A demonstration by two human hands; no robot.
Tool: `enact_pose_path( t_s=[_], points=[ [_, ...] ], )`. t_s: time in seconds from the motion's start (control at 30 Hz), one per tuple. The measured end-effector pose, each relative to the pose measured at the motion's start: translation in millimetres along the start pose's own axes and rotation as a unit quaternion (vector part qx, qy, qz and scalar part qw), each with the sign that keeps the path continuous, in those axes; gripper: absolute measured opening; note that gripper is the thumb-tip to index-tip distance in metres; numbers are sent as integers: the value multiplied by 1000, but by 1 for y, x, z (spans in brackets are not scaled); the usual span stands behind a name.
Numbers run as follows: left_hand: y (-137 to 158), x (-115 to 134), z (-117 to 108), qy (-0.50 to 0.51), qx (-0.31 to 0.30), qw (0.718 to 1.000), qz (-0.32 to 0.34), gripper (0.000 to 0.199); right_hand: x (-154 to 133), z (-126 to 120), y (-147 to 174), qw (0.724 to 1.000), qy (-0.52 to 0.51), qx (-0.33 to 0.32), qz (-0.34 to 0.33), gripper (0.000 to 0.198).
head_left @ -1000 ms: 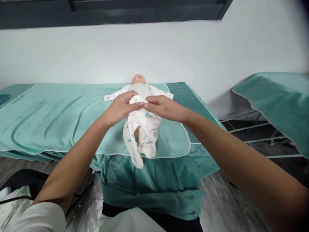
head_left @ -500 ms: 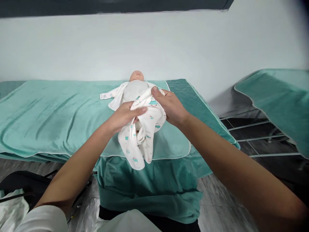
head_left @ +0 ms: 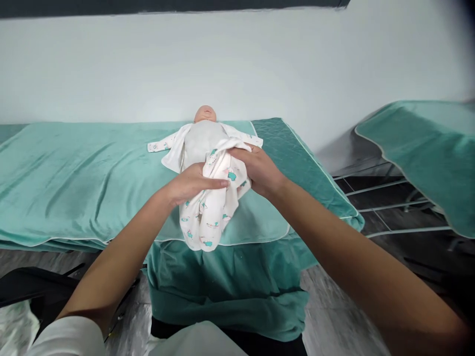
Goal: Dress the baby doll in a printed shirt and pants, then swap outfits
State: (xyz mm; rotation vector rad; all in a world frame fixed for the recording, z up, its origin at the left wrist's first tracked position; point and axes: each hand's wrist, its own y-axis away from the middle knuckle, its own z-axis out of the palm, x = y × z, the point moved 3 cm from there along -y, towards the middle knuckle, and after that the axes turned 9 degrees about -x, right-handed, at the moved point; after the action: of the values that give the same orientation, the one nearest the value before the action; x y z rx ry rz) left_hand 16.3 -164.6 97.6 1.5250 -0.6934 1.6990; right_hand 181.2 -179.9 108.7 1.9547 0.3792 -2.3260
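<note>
White baby pants with a green and pink animal print are bunched between my two hands, their legs hanging toward me. My left hand grips them from the left, thumb laid across the front of the cloth. On the other side my right hand pinches the upper right edge; its fingers are partly hidden by the fabric. Just beyond lies a baby doll on its back, in an open printed jacket with the sleeves spread and a pale grey-white torso showing. The doll's lower body is hidden behind the pants.
The doll lies on a bed with a green cover against a white wall. A second green-draped surface stands at the right, past metal bars. A black chair is at lower left.
The pants have turned in my hands, so more printed front shows and the legs hang closer together. My right hand has lowered slightly, uncovering the doll's right-side sleeve.
</note>
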Motion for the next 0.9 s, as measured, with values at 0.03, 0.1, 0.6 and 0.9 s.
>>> enact_pose_path(
  t_s=[0.03, 0.1, 0.6, 0.9],
  points=[
    [0, 2, -2, 6, 10, 1000, 19, 46, 1, 1, 1, 999, -15, -28, 16, 23],
    [-3, 5, -7, 22, 48, 996, 71, 46, 2, 4, 5, 993, -12, -102, 55, 34],
    [-2, -7, -26, 54, 16, 997, 50, 52, 13, 17, 0, 994, -60, -76, 52, 48],
    [0, -15, -30, 50, 37, 998, 10, 47, 24, 19, -4, 993, -7, -92, 70, 41]
  ],
)
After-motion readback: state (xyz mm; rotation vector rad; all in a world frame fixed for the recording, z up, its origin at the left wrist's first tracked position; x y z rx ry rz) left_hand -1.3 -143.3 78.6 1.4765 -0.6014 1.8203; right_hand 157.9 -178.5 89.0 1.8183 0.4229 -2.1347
